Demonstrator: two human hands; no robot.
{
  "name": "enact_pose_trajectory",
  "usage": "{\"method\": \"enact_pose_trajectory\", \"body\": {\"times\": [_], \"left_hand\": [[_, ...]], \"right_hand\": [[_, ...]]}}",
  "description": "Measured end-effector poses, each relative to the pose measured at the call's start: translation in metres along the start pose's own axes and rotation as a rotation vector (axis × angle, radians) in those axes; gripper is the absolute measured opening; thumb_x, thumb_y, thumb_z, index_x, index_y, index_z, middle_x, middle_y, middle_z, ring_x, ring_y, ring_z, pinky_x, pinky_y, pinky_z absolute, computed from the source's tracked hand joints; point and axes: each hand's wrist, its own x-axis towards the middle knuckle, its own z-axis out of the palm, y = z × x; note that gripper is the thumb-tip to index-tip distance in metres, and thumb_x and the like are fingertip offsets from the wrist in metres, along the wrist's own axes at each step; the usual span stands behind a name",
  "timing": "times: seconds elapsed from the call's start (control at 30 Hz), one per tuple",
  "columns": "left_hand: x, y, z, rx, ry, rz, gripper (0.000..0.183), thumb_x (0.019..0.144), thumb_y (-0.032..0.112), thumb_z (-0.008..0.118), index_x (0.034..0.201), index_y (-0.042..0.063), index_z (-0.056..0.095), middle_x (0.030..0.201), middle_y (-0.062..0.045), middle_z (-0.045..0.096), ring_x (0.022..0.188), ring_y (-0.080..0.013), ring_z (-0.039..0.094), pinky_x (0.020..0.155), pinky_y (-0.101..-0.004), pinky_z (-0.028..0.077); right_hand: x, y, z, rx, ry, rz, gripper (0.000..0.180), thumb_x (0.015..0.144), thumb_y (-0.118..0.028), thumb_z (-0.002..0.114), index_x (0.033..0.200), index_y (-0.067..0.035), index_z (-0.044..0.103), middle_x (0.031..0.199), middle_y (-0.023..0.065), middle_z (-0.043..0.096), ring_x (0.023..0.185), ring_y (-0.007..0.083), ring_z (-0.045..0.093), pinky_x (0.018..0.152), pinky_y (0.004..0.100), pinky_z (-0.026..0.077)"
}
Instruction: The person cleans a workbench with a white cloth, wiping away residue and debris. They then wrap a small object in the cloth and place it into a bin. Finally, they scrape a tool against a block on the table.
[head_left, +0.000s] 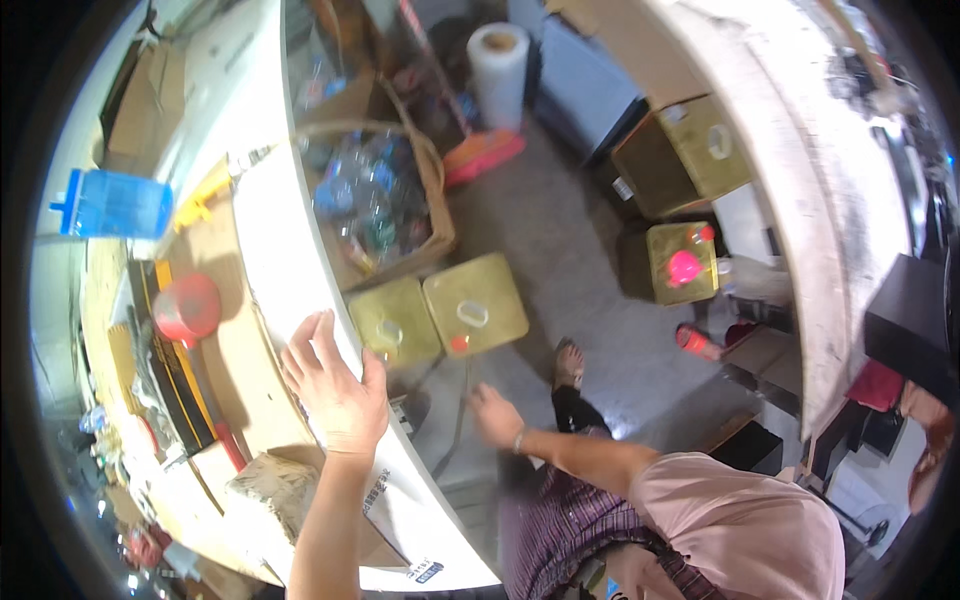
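Observation:
My left hand (334, 382) is spread above the white panel (279, 259) along the bench edge, with its thumb apart and nothing in it. Whether it touches the panel cannot be told. Blurred and lower down, my right hand (495, 416) hangs over the floor beside the panel, with no object visible in it. Just beyond the hands stand two yellowish square cans (480, 300), each with a pale top handle; an orange-red cap shows on the nearer corner of the right one. Printed writing marks the panel's near end.
A red funnel (187, 306), blue plastic container (120, 204) and wrapped block (271, 487) are on the bench (225, 315). A box of plastic bottles (442, 217), orange broom (484, 156) and film roll (501, 75) stand beyond. Another can holds a pink funnel (684, 268). Another person's foot (697, 343) shows right.

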Motion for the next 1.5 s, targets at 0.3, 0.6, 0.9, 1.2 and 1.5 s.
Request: {"method": "enact_pose_trajectory", "body": {"times": [0.3, 0.6, 0.9, 1.2, 1.5], "left_hand": [[-0.054, 0.042, -0.027, -0.08, 0.016, 0.102, 0.054, 0.086, 0.016, 0.067, 0.133, 0.0, 0.047, 0.138, -0.017, 0.045, 0.125, -0.0366, 0.044, 0.104, -0.0538, 0.031], [-0.417, -0.021, -0.212, -0.646, -0.459, 0.339, 0.037, 0.081, 0.017, 0.071, 0.115, 0.007, 0.064, 0.092, -0.014, 0.071, 0.086, -0.0342, 0.068, 0.076, -0.043, 0.053], [-0.711, -0.183, -0.253, -0.934, -0.049, -0.938, 0.032, 0.093, 0.02, 0.065, 0.114, -0.003, 0.065, 0.099, -0.014, 0.072, 0.091, -0.0192, 0.069, 0.081, -0.0308, 0.053], [-0.76, -0.291, -0.236, -1.258, 0.233, -1.117, 0.03, 0.094, 0.013, 0.063, 0.118, -0.005, 0.062, 0.096, -0.01, 0.07, 0.086, -0.0136, 0.066, 0.078, -0.0275, 0.053], [-0.761, -0.505, -0.273, -1.128, 0.266, -1.264, 0.03, 0.094, 0.013, 0.063, 0.118, -0.005, 0.062, 0.098, -0.013, 0.071, 0.091, -0.0182, 0.068, 0.082, -0.0308, 0.054]], "right_hand": [[-0.155, 0.01, -0.073, -0.292, -0.004, 0.047, 0.027, 0.071, -0.007, 0.063, 0.098, -0.001, 0.061, 0.102, 0.0163, 0.056, 0.096, 0.036, 0.061, 0.081, 0.044, 0.052], [-0.283, -0.041, -0.062, -0.632, -0.182, 0.096, 0.023, 0.074, -0.016, 0.062, 0.091, -0.004, 0.071, 0.098, 0.0204, 0.069, 0.094, 0.0367, 0.068, 0.081, 0.0458, 0.055], [-0.32, -0.038, 0.098, -0.579, -0.617, 0.111, 0.03, 0.073, -0.029, 0.07, 0.091, -0.007, 0.076, 0.094, 0.0202, 0.071, 0.091, 0.0349, 0.069, 0.084, 0.0431, 0.054], [-0.211, -0.412, 0.226, -0.328, -0.729, -0.437, 0.026, 0.082, -0.023, 0.069, 0.095, -0.001, 0.071, 0.085, 0.0164, 0.071, 0.079, 0.0293, 0.069, 0.076, 0.0377, 0.055], [-0.061, -0.694, 0.416, -0.2, -0.452, -0.922, 0.039, 0.077, -0.016, 0.071, 0.113, -0.004, 0.062, 0.123, 0.0219, 0.053, 0.114, 0.0378, 0.053, 0.098, 0.044, 0.045]]}}
